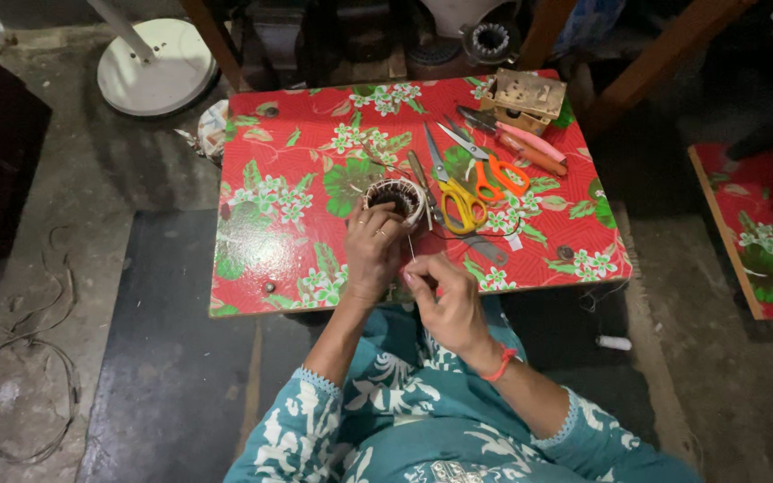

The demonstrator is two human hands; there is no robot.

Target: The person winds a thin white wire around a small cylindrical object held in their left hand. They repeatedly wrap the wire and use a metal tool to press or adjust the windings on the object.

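1. While the left hand (371, 246) grips a round wire coil (395, 198) on the desk (270, 241), the right hand (445, 300) pinches a thin needle (411, 249) just beside it.
2. Near the coil lie yellow scissors (452, 188) and orange scissors (487, 165).
3. At the desk's far edge sits a small box (524, 98); a white round base (156, 64) stands on the floor beyond.

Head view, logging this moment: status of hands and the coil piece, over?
Left hand steadies the round wound coil on the red floral table. Right hand pinches a thin needle. Yellow scissors lie just beside the coil.
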